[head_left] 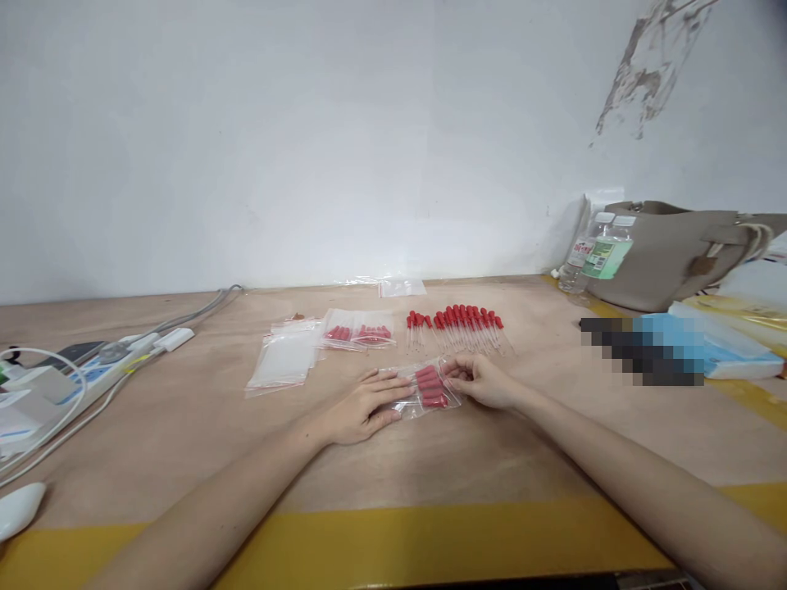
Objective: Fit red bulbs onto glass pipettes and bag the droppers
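A small clear zip bag (430, 389) with several red-bulbed droppers inside lies on the wooden table (184, 426). My left hand (362, 407) lies flat on the bag's left end, fingers stretched out. My right hand (483, 380) pinches the bag's right edge with curled fingers. Behind the bag, a row of loose red-bulbed droppers (458, 324) is spread on the table. Two filled bags (360, 331) and a stack of empty clear bags (284, 359) sit to the left of them.
A power strip with cables (92, 370) lies at the left. A beige handbag (670, 252) and two water bottles (593, 250) stand at the back right, with blue and yellow packets (731, 344) in front. One empty bag (401, 286) lies by the wall. A white object (18, 508) sits at the lower left.
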Demonstrator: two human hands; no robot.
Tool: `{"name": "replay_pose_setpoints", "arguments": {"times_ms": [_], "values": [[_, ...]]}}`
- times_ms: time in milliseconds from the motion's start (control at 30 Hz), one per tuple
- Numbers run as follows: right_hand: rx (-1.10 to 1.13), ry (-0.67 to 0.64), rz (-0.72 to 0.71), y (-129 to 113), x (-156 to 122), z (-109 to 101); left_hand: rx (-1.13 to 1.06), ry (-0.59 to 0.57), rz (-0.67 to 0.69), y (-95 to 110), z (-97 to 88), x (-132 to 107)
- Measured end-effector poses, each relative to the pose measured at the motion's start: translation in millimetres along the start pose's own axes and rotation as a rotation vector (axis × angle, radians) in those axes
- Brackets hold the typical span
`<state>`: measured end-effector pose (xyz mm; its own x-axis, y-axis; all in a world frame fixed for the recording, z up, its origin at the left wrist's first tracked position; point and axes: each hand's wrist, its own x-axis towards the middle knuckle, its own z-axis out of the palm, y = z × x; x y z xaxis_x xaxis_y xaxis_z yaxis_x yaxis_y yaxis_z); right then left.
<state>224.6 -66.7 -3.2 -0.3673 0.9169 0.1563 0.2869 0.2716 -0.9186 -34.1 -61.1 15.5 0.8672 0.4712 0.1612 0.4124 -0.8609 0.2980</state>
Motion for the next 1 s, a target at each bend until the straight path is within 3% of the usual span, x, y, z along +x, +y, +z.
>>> {"name": "replay_pose_setpoints", "arguments": {"times_ms": [133, 267, 333, 467, 533, 633, 733, 833, 1000], "values": [[0.105, 0.008, 0.180, -5, -2, -1, 0.014, -0.003, 0.003, -1, 0.4, 0], [0.042, 0.202, 0.344, -10, -2, -5, 0.025, -0.016, 0.007, -1, -0.3, 0], [-0.020, 0.231, 0.393, -9, 0, -5, 0.028, -0.024, 0.011, -1, -0.6, 1], [-0.070, 0.094, 0.329, -6, 2, -2, 0.022, -0.040, 0.016, -1, -1.3, 1], [-0.053, 0.079, 0.275, -6, 2, 0, 0.008, -0.043, 0.022, 0, -2.0, 2], [0.065, 0.092, 0.334, -11, 1, 2, -0.040, -0.013, 0.032, 2, -3.3, 1], [0.386, 0.089, 0.371, -19, 1, 7, -0.118, 0.066, 0.003, 2, -3.4, -1], [0.700, 0.091, 0.314, -26, 4, 13, -0.172, 0.206, -0.080, 0, -3.8, -2], [0.922, 0.171, 0.174, -38, 13, 14, -0.219, 0.606, -0.489, -3, -11.2, -1]]}}
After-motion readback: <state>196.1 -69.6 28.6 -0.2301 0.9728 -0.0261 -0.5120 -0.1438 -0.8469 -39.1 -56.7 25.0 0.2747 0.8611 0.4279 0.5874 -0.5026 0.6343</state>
